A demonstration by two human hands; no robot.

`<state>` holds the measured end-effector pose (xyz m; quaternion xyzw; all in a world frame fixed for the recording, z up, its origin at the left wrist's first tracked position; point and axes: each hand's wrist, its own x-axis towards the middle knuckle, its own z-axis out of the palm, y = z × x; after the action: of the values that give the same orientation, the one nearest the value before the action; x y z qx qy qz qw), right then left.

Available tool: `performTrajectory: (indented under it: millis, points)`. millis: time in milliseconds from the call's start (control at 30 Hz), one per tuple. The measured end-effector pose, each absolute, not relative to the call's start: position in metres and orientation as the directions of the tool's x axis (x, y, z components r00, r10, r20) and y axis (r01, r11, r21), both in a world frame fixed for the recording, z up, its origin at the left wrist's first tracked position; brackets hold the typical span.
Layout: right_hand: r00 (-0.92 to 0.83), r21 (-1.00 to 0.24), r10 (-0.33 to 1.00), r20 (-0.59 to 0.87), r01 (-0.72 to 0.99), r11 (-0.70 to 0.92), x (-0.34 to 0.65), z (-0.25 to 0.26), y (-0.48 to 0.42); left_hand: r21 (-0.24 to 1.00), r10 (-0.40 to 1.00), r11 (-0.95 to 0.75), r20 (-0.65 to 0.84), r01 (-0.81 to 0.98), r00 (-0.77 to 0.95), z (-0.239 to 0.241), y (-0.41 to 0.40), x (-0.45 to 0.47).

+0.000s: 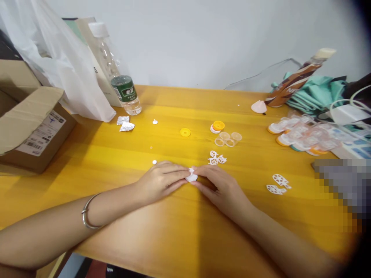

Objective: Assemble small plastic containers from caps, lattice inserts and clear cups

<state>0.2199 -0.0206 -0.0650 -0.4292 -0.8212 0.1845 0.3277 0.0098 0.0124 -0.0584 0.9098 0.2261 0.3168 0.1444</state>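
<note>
Between my two hands, low over the table, is a small white piece [191, 176] whose kind I cannot make out. The fingers of my left hand [165, 177] pinch it from the left, and those of my right hand [222, 187] pinch it from the right, covering its sides. White spoked plastic parts [213, 158] lie just beyond my right hand. A small white disc [154, 161] sits by my left knuckles. Farther back are a yellow disc [185, 132], a yellow and white round part [218, 126] and several clear round cups [228, 139].
An open cardboard box [43, 135], a white plastic bag [66, 65] and a water bottle [126, 90] stand at left. Foil pieces [126, 126] lie nearby. At right are more white spoked parts [278, 184], several capped clear pieces [307, 135], a brown bottle [298, 81] and teal cloth [319, 94].
</note>
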Motion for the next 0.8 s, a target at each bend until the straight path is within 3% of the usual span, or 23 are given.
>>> performTrajectory:
  millis: [800]
  points:
    - [-0.456,-0.473,0.751,0.477,0.587,0.657,0.2198,-0.07,-0.0205,0.244,0.432,-0.902,0.517,0.356,0.739,-0.0597,0.0103,0.0082]
